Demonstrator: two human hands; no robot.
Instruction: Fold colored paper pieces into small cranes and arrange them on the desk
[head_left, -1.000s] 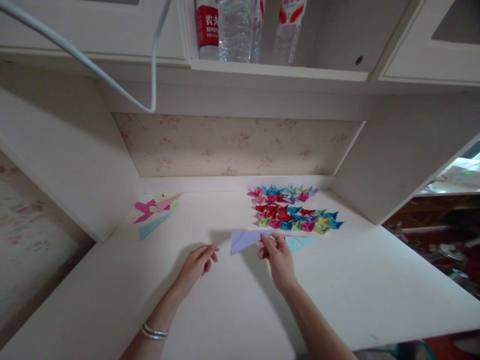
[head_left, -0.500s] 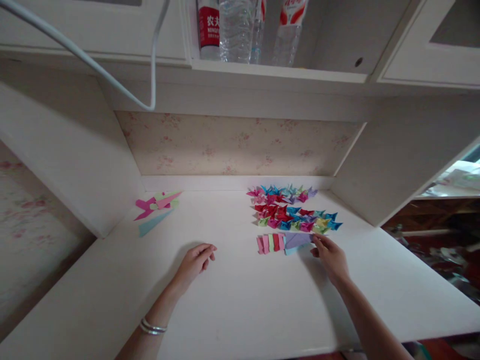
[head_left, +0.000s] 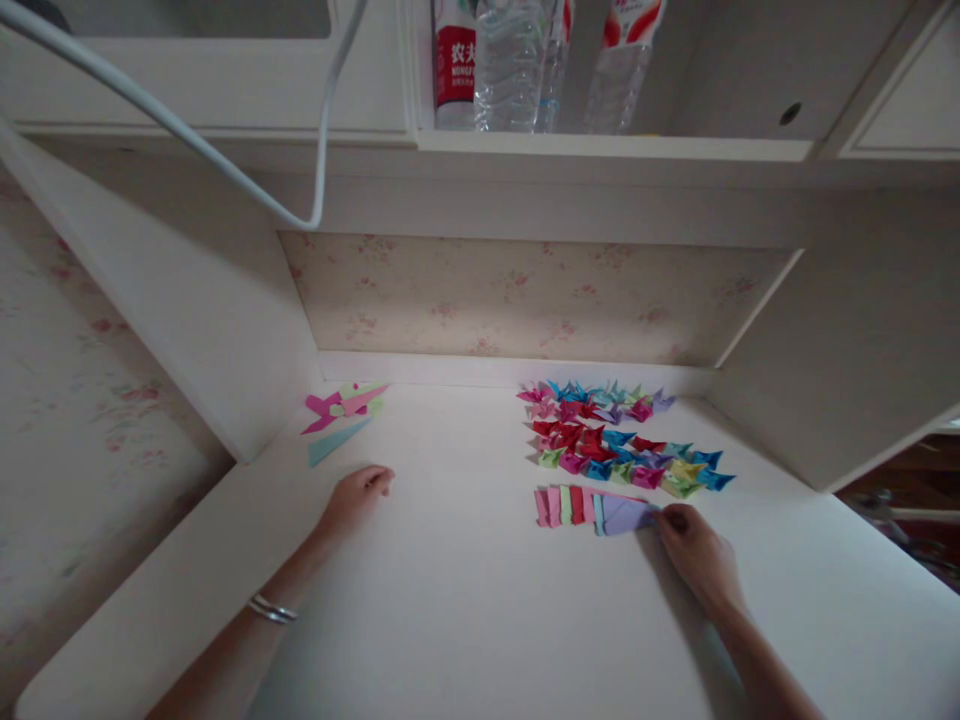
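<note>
At the right end of a row of folded paper strips (head_left: pixel 562 506), my right hand (head_left: pixel 697 555) pinches the pointed tip of a purple folded paper (head_left: pixel 626 515). That paper lies flat on the table, overlapping a light blue one. The other strips are pink, green and red. My left hand (head_left: pixel 356 500) hovers over the table with fingers curled and slightly blurred, and no object shows in it. Just beyond it lies a light blue folded paper (head_left: pixel 336 442), beside a small pile of pink, magenta and green paper pieces (head_left: pixel 349 402).
Rows of colourful folded paper cranes (head_left: pixel 607 445) stand behind the strips. The white table (head_left: pixel 465 600) ends at a wallpapered back panel (head_left: pixel 517 300). Overhead, a shelf holds plastic bottles (head_left: pixel 510 70), and a white bent tube (head_left: pixel 315 190) hangs at upper left.
The view has shifted, so the things appear farther right. My left hand has moved left and away, toward the paper pile. My right hand stays on the purple paper, which now lies slightly nearer me.
</note>
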